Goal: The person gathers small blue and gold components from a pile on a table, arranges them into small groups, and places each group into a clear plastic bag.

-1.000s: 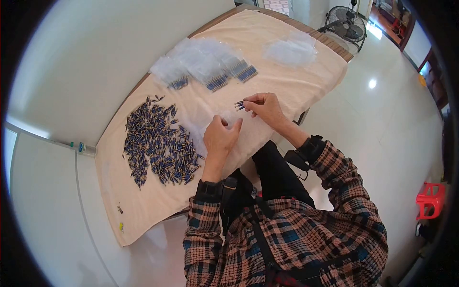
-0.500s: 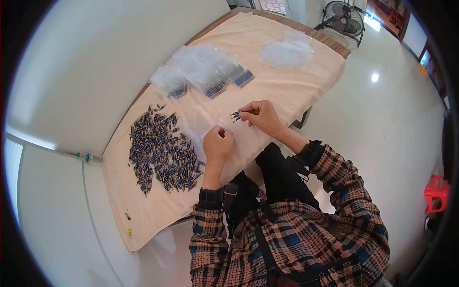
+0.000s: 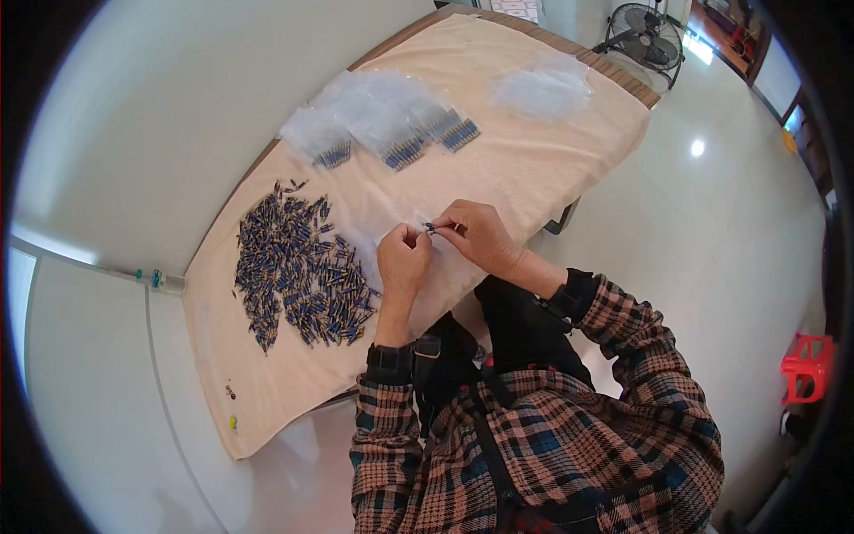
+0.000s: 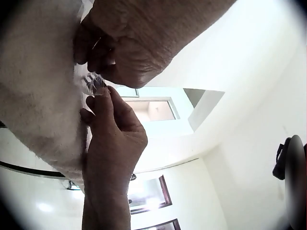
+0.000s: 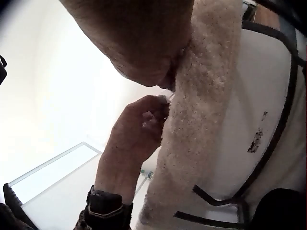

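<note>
Over the cloth near the table's front edge, my right hand (image 3: 480, 233) pinches a few small dark blue pieces (image 3: 431, 228) with brass-coloured ends. My left hand (image 3: 403, 258) is right beside it, its curled fingers gripping a clear plastic bag (image 4: 98, 86). In the left wrist view the bag shows between the fingertips of both hands. My left hand and the cloth hide most of it in the right wrist view. To the left of my hands spreads a large pile of the same blue pieces (image 3: 294, 267).
Clear bags with rows of blue pieces (image 3: 405, 154) lie at the table's back. A stack of flat clear bags (image 3: 543, 92) lies at the far right. A pale cloth (image 3: 534, 169) covers the table, which stands against a wall. A floor fan (image 3: 642, 40) stands beyond.
My right hand has moved down and left with the blue pieces, bringing them to my left hand's fingertips. My left hand's fingers have closed from a spread pose.
</note>
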Action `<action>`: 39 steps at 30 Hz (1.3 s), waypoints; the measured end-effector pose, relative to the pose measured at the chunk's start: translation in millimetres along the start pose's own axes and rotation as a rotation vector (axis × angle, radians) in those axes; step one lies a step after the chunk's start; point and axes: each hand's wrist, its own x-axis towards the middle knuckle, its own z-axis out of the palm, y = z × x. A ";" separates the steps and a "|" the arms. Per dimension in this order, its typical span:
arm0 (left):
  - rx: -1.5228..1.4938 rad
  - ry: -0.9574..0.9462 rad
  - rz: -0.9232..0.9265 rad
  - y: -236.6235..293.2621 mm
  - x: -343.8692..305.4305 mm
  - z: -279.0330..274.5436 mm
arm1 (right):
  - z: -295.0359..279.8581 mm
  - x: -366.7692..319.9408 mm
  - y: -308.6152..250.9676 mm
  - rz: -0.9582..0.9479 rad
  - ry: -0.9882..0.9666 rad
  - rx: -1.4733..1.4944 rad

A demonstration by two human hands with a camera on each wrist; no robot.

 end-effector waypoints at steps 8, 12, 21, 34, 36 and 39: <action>-0.042 0.033 0.092 -3.1 -10.5 6.3 | -4.0 1.4 0.0 -0.087 -0.064 -0.145; 0.115 0.106 0.309 -6.7 -9.2 5.6 | -3.7 6.3 5.9 -0.196 -0.130 -0.186; -0.059 -0.041 0.251 0.9 -13.7 8.7 | 4.1 20.4 16.8 0.269 -0.235 -0.018; -0.147 0.038 0.302 2.2 -22.7 17.7 | 5.6 23.1 4.5 0.201 -0.189 -0.346; -0.190 0.043 0.281 1.6 -24.1 19.4 | 6.2 20.1 4.8 0.188 -0.173 -0.326; -0.205 0.055 0.288 2.3 -20.6 20.5 | 6.1 21.2 7.6 0.182 -0.132 -0.253</action>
